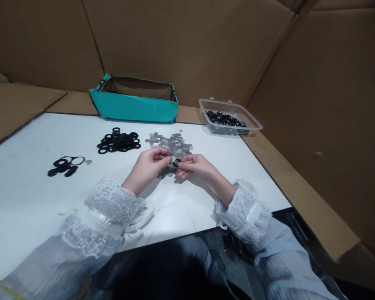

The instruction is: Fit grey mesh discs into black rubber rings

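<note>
Between the thumb and fingers of my right hand (195,165) is a small black ring (176,163), held just above the table. My left hand (153,163) is closed in a pinch right beside it; what its fingertips hold, if anything, is too small to make out. Behind and under both hands spreads a loose heap of small translucent grey discs (176,143). To the left lies a pile of black rings (118,141). Nearer the left side is a smaller cluster of black round pieces (62,166), with larger thin loops and a grey disc beside it.
A teal open box (137,108) stands at the back of the white table (168,212). At the back right, a clear plastic container (231,131) holds many black rings. Cardboard walls (187,46) surround the back and right.
</note>
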{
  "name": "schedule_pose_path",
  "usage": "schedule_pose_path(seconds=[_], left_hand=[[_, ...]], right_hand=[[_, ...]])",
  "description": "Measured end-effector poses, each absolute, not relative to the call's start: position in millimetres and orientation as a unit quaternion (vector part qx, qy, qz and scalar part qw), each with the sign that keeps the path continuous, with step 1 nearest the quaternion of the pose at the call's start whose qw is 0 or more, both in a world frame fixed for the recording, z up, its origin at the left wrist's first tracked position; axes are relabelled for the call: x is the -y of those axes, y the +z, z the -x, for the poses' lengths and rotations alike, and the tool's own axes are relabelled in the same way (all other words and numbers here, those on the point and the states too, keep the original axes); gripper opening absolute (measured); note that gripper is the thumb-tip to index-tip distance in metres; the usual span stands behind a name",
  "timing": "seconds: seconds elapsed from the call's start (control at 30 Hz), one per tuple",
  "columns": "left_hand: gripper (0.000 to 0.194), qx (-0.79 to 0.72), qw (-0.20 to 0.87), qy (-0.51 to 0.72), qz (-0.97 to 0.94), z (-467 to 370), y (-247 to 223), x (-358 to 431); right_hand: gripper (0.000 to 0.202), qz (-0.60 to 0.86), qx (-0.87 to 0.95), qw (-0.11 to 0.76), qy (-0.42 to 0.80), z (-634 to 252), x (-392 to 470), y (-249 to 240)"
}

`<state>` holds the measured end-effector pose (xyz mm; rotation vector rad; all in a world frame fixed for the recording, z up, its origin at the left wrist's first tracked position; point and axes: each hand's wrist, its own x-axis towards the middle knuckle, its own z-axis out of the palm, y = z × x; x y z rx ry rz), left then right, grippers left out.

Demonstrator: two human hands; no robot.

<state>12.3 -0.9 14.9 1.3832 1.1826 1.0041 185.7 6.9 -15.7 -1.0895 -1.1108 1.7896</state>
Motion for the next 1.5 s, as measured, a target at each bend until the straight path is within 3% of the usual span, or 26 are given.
schedule_pose_path(seconds=[0.33,0.43,0.67,0.97,1.1,1.3,1.5], left_hand=[[0.03,-0.507,0.398,0.353,-0.679,-8.6,4.2,3.1],[0.024,-0.52,0.384,0.332,-0.687,-8.4,2.2,2.6],[0.019,-0.488,0.456,0.334,-0.666,-4.6,1.2,0.8],[0.016,-0.528,0.325,0.346,-0.704,-9.2,7.0,11.5],[0.022,-0.514,0.364,0.367,-0.685,-11.0,-1.2,11.5],[0.018,-0.519,0.369,0.348,-0.688,-8.3,0.0,7.8],[0.018,-0.523,0.397,0.367,-0.659,-10.8,1.4,8.1]], right_hand=[[0.028,0.407,0.465,0.364,0.697,-179.5,-2.0,-16.1],[0.023,0.411,0.505,0.376,0.659,-175.1,-0.7,-20.6],[0.018,0.428,0.604,0.371,0.561,-173.1,4.0,-21.6],[0.023,0.462,0.583,0.409,0.529,-170.5,6.0,-18.5],[0.029,0.443,0.548,0.442,0.555,-165.2,4.7,-19.8],[0.033,0.401,0.568,0.4,0.596,-169.2,5.5,-16.8],[0.034,0.407,0.573,0.419,0.574,-166.3,9.9,-18.3]])
